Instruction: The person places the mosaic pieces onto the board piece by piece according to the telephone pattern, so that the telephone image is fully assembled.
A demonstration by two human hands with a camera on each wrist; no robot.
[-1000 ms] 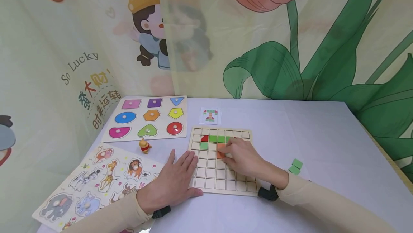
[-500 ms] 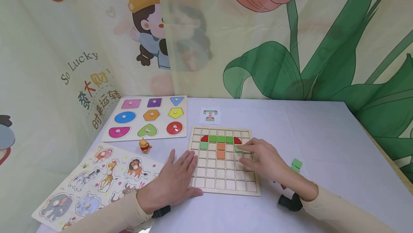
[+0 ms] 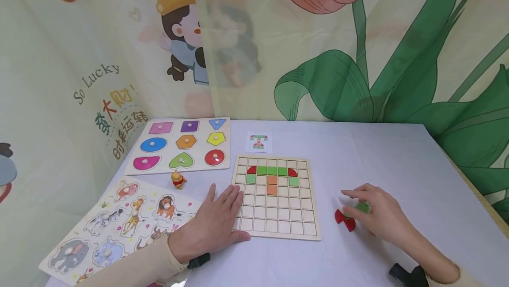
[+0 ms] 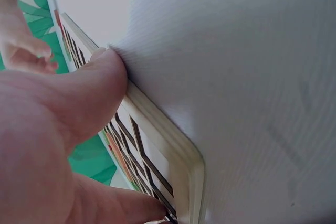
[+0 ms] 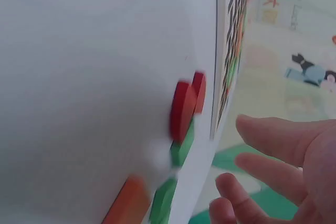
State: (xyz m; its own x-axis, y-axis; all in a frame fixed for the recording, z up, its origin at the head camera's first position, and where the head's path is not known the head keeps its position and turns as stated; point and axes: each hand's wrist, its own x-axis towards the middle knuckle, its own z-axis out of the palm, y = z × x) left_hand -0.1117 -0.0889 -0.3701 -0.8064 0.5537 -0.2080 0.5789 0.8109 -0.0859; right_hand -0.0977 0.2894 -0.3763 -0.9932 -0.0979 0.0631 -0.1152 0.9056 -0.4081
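Observation:
A wooden grid board (image 3: 260,213) lies on the table with red quarter-round pieces, green squares and orange squares (image 3: 272,190) set in a T-like pattern in its upper rows. My left hand (image 3: 212,223) rests flat with its fingertips over the board's left edge; in the left wrist view the thumb (image 4: 107,72) lies along the board's rim. Right of the board, my right hand (image 3: 379,212) hovers over loose pieces, thumb and fingers apart with nothing between them. Beneath it lie red quarter-round pieces (image 3: 349,224), green squares (image 3: 362,207) and, in the right wrist view, an orange piece (image 5: 128,203).
Behind the board is a small pattern card (image 3: 259,141). A shape-knob puzzle (image 3: 200,150) lies at the back left, an animal puzzle (image 3: 105,203) at the front left, partly under my left forearm. Between them stands a small bear figure (image 3: 178,179).
My right hand has left the board and moved right to the loose pieces. A red quarter-round and a green square now show uncovered at the pattern's right end. The left hand stays put.

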